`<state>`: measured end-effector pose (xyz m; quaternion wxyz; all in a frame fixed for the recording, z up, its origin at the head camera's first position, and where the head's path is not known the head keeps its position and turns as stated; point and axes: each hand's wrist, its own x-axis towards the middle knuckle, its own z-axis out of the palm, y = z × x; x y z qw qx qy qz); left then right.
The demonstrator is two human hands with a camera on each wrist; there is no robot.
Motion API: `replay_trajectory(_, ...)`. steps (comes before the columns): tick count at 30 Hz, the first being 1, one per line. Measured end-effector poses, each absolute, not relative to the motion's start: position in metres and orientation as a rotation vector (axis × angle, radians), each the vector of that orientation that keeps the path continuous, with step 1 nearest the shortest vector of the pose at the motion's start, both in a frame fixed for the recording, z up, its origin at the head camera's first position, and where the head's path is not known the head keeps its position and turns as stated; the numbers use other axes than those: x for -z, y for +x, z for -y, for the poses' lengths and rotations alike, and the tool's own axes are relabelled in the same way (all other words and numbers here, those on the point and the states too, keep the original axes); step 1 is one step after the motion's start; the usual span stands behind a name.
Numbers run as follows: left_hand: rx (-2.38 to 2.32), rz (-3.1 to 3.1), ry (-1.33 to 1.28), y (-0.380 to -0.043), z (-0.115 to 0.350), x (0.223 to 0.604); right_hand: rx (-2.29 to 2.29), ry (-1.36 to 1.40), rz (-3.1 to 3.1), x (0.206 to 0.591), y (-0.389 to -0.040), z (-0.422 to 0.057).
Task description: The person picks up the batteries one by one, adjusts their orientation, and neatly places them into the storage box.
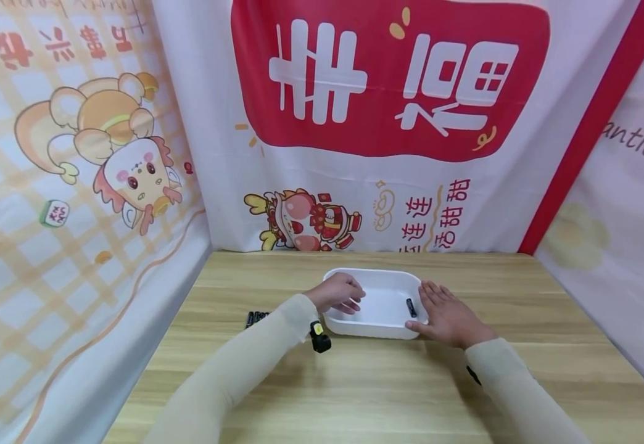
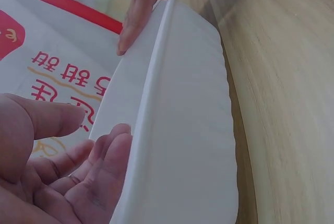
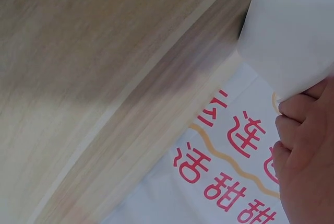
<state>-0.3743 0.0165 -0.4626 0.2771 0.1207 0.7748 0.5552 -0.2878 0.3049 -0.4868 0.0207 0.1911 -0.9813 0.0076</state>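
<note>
A white plastic tub point(image 1: 376, 328) with rounded corners stands on the wooden table. My left hand point(image 1: 340, 293) reaches over its left end, with loosely bent fingers inside the rim. In the left wrist view, nothing shows between the left thumb and fingers point(image 2: 112, 156). At the tub's right end, my right hand point(image 1: 451, 317) rests on the rim, its fingers fairly straight along the far side and its thumb at the front corner. A small black battery point(image 1: 411, 307) lies in the tub close to the right thumb.
Several black batteries point(image 1: 256, 318) lie side by side left of the tub, partly hidden by the left sleeve. Printed cloth point(image 1: 388, 185) hangs behind the table point(image 1: 388, 394) and along both sides. A small black wrist camera point(image 1: 319, 338) sits on the left cuff.
</note>
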Motion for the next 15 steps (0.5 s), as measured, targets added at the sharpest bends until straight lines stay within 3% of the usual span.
replay_trajectory(15, -1.55, -2.068, 0.305, -0.376, 0.032, 0.461, -0.06, 0.598, 3.024, 0.489, -0.287, -0.304)
